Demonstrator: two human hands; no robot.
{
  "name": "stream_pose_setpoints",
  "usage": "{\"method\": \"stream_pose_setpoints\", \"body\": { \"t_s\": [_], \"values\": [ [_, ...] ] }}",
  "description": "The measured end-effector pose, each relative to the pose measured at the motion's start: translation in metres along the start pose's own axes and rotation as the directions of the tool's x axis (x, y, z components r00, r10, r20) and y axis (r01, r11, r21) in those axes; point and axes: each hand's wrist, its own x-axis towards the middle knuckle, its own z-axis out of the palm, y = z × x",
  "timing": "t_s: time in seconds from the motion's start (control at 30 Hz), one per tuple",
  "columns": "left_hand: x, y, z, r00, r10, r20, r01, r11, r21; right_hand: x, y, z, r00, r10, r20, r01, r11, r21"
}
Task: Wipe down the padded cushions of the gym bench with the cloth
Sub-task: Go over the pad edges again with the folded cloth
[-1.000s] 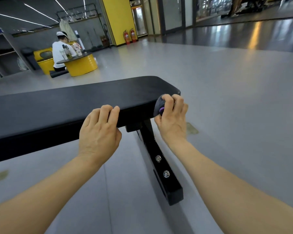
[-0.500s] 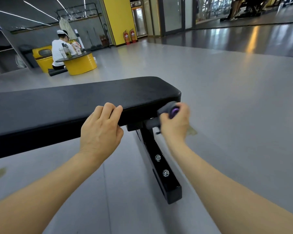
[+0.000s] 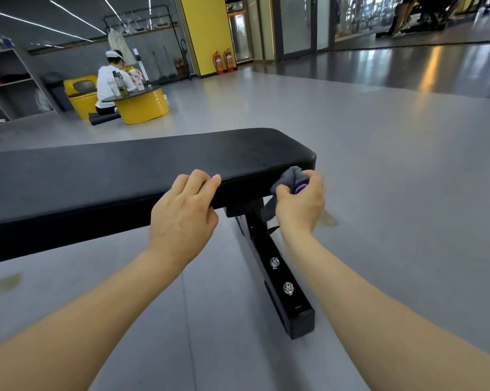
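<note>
Clutching the cloth [image 3: 287, 182], the right hand [image 3: 301, 206] has slid to the bench [image 3: 125, 170] end's near edge, wiping it, while the left hand [image 3: 181, 215] grips that edge alongside.

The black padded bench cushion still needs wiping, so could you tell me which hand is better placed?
Probably the right hand: it grips the grey cloth against the cushion's end. The left hand only holds its edge.
</note>
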Motion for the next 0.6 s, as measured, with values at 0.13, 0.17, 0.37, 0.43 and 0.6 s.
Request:
{"method": "stream_pose_setpoints", "body": {
  "t_s": [0.13,0.17,0.37,0.43,0.6],
  "values": [
    [-0.001,0.0,0.001,1.0,0.015,-0.023,-0.014,1.0,0.007,-0.024,-0.006,0.004,0.967,-0.152,0.203,0.157,0.987,-0.01],
    [-0.001,0.0,0.002,0.999,0.017,-0.027,-0.017,1.0,0.012,-0.021,-0.005,0.003,0.972,-0.144,0.185,0.147,0.989,-0.003],
    [-0.002,-0.001,0.006,0.999,0.017,-0.049,-0.015,0.999,0.038,0.052,0.014,-0.026,0.962,0.205,-0.179,-0.173,0.969,0.177],
    [-0.002,-0.001,0.007,0.998,0.027,-0.054,-0.025,0.999,0.038,0.061,0.018,-0.024,0.965,0.24,-0.104,-0.222,0.963,0.153],
    [0.0,-0.001,0.008,0.998,0.032,-0.059,-0.029,0.998,0.054,0.045,0.012,-0.017,0.985,0.127,-0.115,-0.117,0.989,0.086]
  ]
}}
